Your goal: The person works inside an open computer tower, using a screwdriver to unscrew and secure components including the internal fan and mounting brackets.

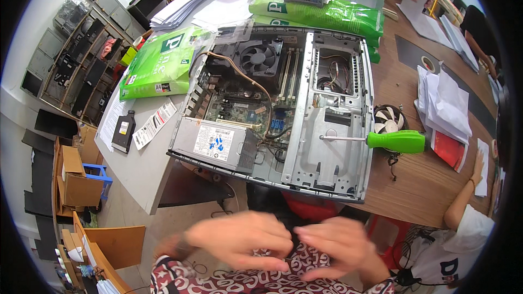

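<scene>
Handling the open computer case (pixel 299 130) well would, by judgement, call for calm, deliberate fingers: taking the screwdriver (pixel 396 141) by its green handle, keeping its shaft off the exposed circuit board (pixel 248 114), and steering clear of the cables that cross it. The handle juts past the case's three o'clock edge, so a careless sleeve could probably knock it; a grip from above, lifted straight up, seems safest. A steadying palm belongs on the metal frame rather than on the cooling fan (pixel 257 59) at the case's twelve o'clock side. As for the person's fingers, the left hand (pixel 239 239) and right hand (pixel 340 245) are both blurred, loosely bent and spread, thumbs apart, with nothing visible in either; whether their fingertips touch, one cannot tell. The case lies at twelve o'clock from the pair, on the tables and clear of the fingers. The silver power supply (pixel 215 144) sits between eleven and twelve from the left hand, and the screwdriver at one o'clock from the right, well apart from it.
</scene>
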Demonstrator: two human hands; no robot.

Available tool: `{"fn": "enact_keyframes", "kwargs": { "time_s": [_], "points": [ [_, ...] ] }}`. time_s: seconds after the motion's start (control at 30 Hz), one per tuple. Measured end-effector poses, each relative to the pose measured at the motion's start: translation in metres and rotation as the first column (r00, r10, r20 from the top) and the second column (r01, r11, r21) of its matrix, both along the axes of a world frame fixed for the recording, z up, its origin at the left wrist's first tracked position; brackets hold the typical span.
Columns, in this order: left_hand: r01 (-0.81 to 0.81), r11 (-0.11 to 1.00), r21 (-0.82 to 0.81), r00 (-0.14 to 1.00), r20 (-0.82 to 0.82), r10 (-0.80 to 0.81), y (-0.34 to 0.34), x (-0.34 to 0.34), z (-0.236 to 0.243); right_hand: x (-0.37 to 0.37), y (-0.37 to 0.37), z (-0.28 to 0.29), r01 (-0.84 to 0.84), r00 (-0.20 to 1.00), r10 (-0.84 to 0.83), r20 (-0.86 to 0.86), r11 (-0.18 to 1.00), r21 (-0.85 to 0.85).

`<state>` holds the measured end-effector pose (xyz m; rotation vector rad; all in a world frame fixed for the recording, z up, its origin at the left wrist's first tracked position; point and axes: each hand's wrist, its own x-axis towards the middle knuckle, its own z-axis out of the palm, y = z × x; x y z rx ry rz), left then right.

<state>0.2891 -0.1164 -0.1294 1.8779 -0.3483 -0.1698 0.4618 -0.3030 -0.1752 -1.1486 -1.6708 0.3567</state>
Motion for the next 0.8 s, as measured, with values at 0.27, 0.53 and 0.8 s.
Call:
{"fn": "enact_keyframes", "kwargs": {
  "time_s": [0.27,0.53,0.8],
  "points": [
    [-0.63,0.625,0.461,0.773,0.446,0.45,0.127,0.114,0.076,0.218,-0.003,0.01,0.789,0.602,-0.704,-0.375,0.454,0.414],
    [-0.508,0.861,0.033,0.852,0.165,0.497,0.149,0.146,0.039,0.232,-0.011,-0.011,0.717,0.697,-0.674,-0.246,0.654,0.24],
    [-0.001,0.996,-0.093,0.995,0.096,0.01,0.107,0.186,0.086,0.176,0.072,0.1,0.233,0.972,-0.235,0.012,0.971,0.058]
  ]
}}
